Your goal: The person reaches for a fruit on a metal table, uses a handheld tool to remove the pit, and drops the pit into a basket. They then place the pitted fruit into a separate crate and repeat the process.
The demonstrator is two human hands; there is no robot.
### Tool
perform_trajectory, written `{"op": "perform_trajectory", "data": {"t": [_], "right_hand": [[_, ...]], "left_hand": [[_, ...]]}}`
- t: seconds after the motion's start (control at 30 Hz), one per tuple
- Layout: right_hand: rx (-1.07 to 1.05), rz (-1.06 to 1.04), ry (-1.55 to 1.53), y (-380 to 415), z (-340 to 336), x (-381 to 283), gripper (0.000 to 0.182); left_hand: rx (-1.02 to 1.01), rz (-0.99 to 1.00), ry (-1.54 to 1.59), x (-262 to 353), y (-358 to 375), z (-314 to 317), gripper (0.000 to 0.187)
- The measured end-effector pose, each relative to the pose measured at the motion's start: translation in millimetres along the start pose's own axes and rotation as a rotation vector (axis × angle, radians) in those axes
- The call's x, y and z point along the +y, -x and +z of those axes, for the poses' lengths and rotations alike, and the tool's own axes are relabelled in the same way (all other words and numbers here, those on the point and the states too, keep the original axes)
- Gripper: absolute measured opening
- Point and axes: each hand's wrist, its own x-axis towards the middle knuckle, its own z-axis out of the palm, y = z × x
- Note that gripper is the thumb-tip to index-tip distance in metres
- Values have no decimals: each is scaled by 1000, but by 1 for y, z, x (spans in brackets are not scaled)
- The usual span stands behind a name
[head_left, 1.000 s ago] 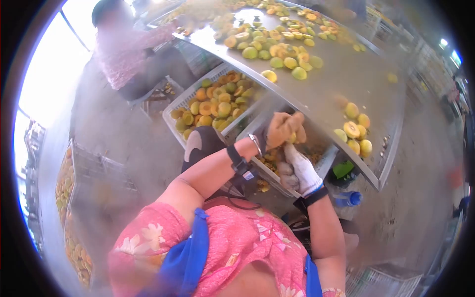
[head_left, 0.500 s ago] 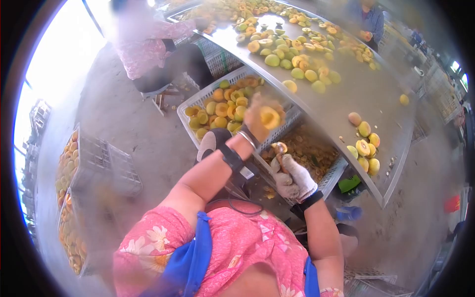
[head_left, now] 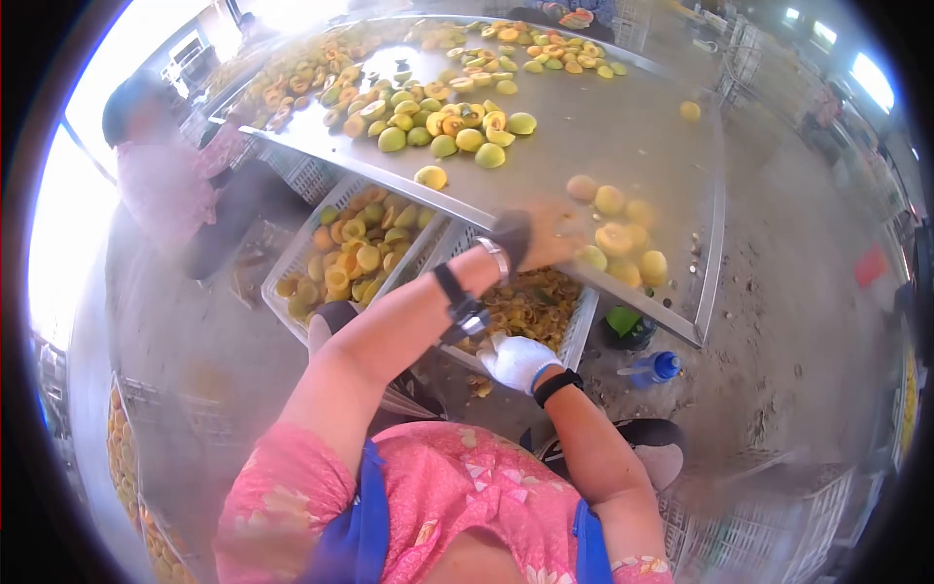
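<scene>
My left hand [head_left: 553, 236], bare and smeared by motion, reaches over the near edge of the metal table [head_left: 623, 127]. Just beyond its fingers sits a small group of apricots [head_left: 613, 238], some whole-looking and some cut. My right hand [head_left: 520, 362], in a white glove, is closed low over a crate of pits and scraps [head_left: 535, 310]. The small brown-handled tool it held a moment ago is mostly hidden now by the glove and my left wrist. A crate of apricot halves [head_left: 355, 248] stands left of the scraps.
Many apricot halves [head_left: 467, 122] spread across the far part of the table. A co-worker [head_left: 161, 175] sits at the left; another person's hands [head_left: 574, 16] show at the far side. A blue bottle [head_left: 664, 366] stands on the floor, and stacked crates [head_left: 759, 526] are at lower right.
My left hand has moved right from above the apricot crate to the table; the apricot half it held is no longer visible in it. My right hand has lowered. The view has turned right.
</scene>
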Motion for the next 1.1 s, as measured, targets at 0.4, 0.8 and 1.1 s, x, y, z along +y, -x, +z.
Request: {"op": "perform_trajectory", "data": {"t": [0.4, 0.8, 1.1], "right_hand": [[227, -201, 92, 9, 9, 17, 44], [659, -176, -648, 27, -52, -3, 35], [704, -165, -572, 10, -55, -18, 32]], "left_hand": [[-441, -123, -69, -21, -70, 32, 81], [140, -29, 1509, -70, 28, -4, 36], [478, 65, 459, -19, 102, -6, 50]]}}
